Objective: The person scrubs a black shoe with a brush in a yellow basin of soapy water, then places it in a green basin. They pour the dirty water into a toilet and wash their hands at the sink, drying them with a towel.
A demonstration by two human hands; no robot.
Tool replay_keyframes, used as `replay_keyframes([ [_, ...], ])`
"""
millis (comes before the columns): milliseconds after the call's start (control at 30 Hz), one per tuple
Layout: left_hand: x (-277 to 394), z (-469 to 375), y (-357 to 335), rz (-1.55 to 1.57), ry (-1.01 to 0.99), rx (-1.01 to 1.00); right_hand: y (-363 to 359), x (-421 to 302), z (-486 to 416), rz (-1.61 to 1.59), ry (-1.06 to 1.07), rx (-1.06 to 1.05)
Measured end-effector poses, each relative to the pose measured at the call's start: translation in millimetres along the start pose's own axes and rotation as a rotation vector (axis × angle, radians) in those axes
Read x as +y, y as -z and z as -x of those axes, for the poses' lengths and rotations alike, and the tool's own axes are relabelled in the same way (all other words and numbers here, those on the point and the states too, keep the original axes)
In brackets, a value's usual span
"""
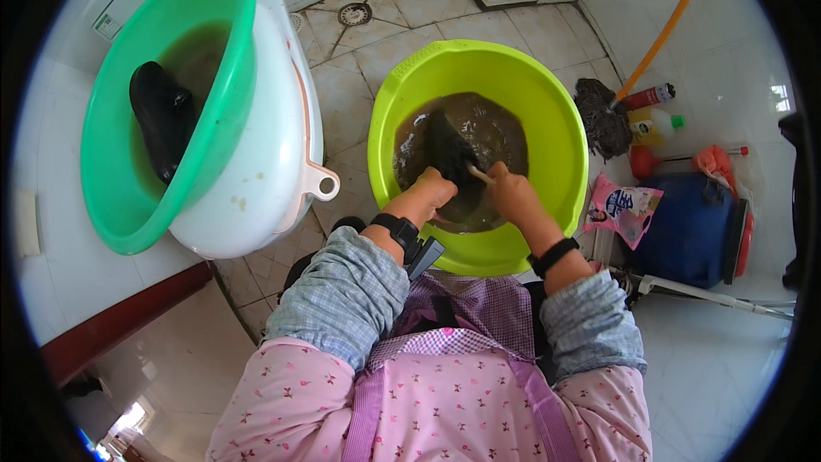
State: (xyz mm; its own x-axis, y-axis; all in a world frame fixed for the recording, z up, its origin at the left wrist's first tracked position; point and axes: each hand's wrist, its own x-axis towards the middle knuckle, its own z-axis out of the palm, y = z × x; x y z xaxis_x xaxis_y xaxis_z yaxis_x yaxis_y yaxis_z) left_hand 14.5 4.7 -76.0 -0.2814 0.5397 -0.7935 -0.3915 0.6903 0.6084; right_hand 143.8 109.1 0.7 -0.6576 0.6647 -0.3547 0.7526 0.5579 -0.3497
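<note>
A lime-green basin [551,109] stands on the floor in front of me, with murky brown water [500,135] inside. A dark, soaked item, probably a shoe [444,141], lies partly under the water. My left hand [431,194] is at its near end and seems to grip it, though the fingertips are hidden. In my right hand [511,192] is a pale handle, apparently of a brush [480,174], whose head is lost against the dark item. To the left, a black shoe [163,122] rests in brown water in a tilted green basin [237,86].
Beneath the green basin is a white toilet [276,141] with a looped seat tab [327,185]. At right are a mop [601,117], a bottle [651,127], a red can [648,96], a pink bag [622,210] and a blue barrel [683,231]. A floor drain [354,14] lies beyond.
</note>
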Motion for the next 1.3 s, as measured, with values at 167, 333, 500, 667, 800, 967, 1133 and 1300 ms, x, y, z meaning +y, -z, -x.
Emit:
replay_keyframes([
  [167, 20.8, 25.9, -0.7, 0.187, -0.095, -0.322, -12.0, 0.9, -18.0, -0.435, 0.012, 0.174],
  [333, 47.9, 39.0, 12.8, 0.928, -0.003, -0.561, 10.7, -2.3, 16.5, -1.312, -0.303, -0.202],
  [500, 54.6, 50.6, -1.5, 0.797, -0.064, -0.496, 58.4, 0.9, 55.3, -1.014, -0.111, -0.134],
  [667, 60.6, 40.5, 2.5, 0.296, -0.418, -0.101, 93.7, 44.3, 89.5, -0.487, 0.195, 0.039],
  [800, 73.6, 25.1, -2.3, -0.21, -0.658, 0.326, 106.4, 65.8, 97.7, -0.306, 0.066, 0.182],
  [967, 69.3, 22.4, -44.3, -0.938, -0.63, 0.446, 122.9, 79.4, 86.5, -0.586, -0.016, 0.39],
  [1133, 44.6, 11.3, -82.3, -1.363, -0.45, 0.341, 126.8, 84.3, 79.6, -0.736, -0.015, 0.427],
  [1300, 22.7, -6.5, -77.0, -1.349, -0.401, 0.235, 126.7, 87.2, 74.8, -0.782, -0.011, 0.4],
])
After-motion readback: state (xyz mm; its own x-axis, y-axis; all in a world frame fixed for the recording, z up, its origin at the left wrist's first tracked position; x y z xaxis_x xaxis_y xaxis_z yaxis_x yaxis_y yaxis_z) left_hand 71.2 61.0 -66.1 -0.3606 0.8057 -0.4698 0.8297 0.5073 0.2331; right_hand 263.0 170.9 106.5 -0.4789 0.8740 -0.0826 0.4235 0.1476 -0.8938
